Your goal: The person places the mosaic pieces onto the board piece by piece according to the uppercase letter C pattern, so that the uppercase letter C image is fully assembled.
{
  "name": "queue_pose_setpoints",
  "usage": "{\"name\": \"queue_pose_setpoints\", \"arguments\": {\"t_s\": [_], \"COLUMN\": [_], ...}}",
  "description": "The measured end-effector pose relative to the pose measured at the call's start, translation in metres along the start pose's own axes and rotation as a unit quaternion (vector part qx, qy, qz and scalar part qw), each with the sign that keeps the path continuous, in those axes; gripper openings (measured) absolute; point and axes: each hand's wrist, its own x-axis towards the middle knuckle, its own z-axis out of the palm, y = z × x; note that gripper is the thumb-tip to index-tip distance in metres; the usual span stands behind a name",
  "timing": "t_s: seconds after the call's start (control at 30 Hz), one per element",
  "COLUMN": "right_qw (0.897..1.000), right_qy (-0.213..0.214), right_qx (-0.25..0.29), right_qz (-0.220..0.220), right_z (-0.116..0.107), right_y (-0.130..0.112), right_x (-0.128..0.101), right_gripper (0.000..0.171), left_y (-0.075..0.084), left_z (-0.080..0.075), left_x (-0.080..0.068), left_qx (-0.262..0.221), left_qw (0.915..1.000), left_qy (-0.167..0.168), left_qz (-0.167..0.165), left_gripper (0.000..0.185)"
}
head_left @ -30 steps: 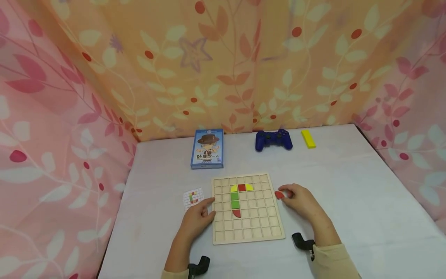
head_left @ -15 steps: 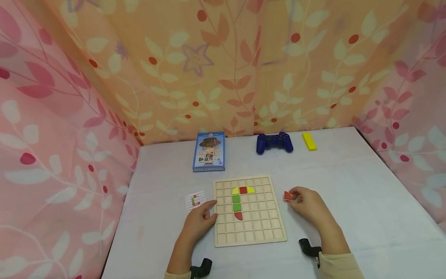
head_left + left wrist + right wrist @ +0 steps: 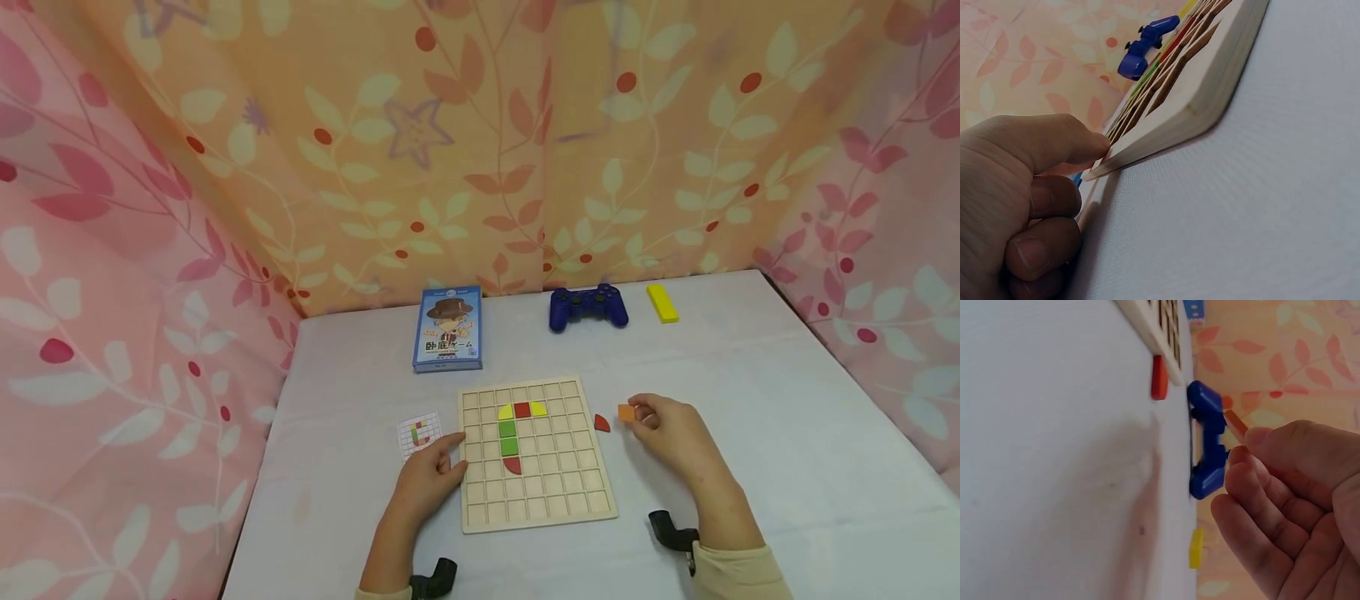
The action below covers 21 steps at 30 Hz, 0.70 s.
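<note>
My right hand (image 3: 675,435) is raised off the table, right of the wooden grid board (image 3: 558,483), and pinches an orange square tile (image 3: 626,413) between thumb and fingertips. On the cloth between that hand and the board lies a red quarter-round tile (image 3: 602,423). My left hand (image 3: 429,475) touches the board's left edge with thumb and index finger apart; its other fingers are curled in the left wrist view. Set in the grid are two yellow quarter-rounds around a red square (image 3: 522,410), two green squares (image 3: 508,437) below and a red quarter-round (image 3: 512,465).
A small pattern card (image 3: 420,433) lies left of the board, just beyond my left hand. Along the back stand a blue game box (image 3: 448,329), a blue game controller (image 3: 588,307) and a yellow block (image 3: 662,303). Curtains enclose the white-covered table.
The red quarter-round tile was in my right fingers and now lies on the cloth beside the board. An orange square tile now shows in that hand. My left hand stays at the board.
</note>
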Motion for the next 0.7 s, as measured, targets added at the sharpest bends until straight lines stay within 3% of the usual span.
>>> {"name": "queue_pose_setpoints", "arguments": {"t_s": [0.37, 0.7], "right_qw": [0.997, 0.986], "right_qy": [0.04, 0.06], "right_qx": [0.057, 0.12], "right_qz": [-0.038, -0.095], "right_z": [-0.03, -0.045], "right_y": [-0.036, -0.065], "right_x": [-0.009, -0.018], "right_gripper": [0.03, 0.031], "left_y": [-0.003, -0.004], "left_z": [0.0, 0.001], "left_x": [0.001, 0.001], "left_qx": [-0.003, -0.006], "left_qw": [1.0, 1.0], "left_qy": [0.004, 0.004], "left_qz": [0.001, 0.006], "left_gripper": [0.042, 0.041]}}
